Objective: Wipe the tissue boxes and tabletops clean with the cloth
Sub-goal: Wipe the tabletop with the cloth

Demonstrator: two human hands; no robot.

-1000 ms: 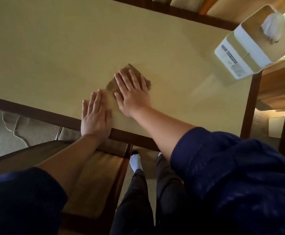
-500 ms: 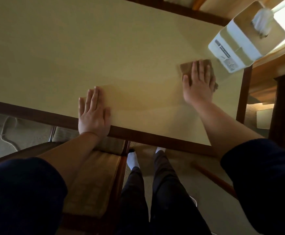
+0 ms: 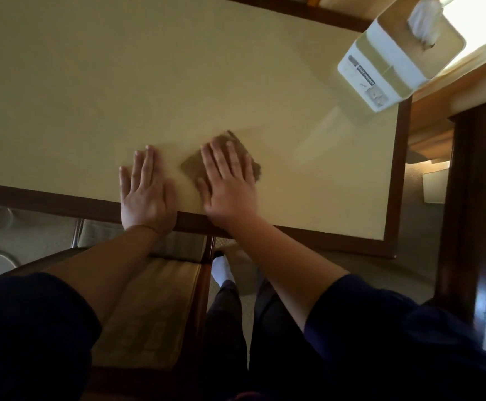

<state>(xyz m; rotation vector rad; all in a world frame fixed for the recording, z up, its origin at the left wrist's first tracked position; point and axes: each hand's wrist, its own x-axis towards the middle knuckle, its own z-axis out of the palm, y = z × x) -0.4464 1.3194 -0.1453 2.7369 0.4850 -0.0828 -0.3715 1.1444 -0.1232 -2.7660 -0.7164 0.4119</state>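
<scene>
Swept back from beside the tissue box (image 3: 401,50), the right hand (image 3: 230,183) presses the cloth (image 3: 221,160) flat-fingered just beside the left hand (image 3: 146,192) — also flat, bracing the tabletop (image 3: 120,82). Best wiped with overlapping strokes — even pressure, reaching the edges.

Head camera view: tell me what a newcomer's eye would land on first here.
First, the two hands side by side near the table's front edge: the right hand lies flat on a brown cloth, and the left hand lies flat on the bare tabletop beside it. Next, the white tissue box at the far right corner, a tissue sticking out of its top.
</scene>
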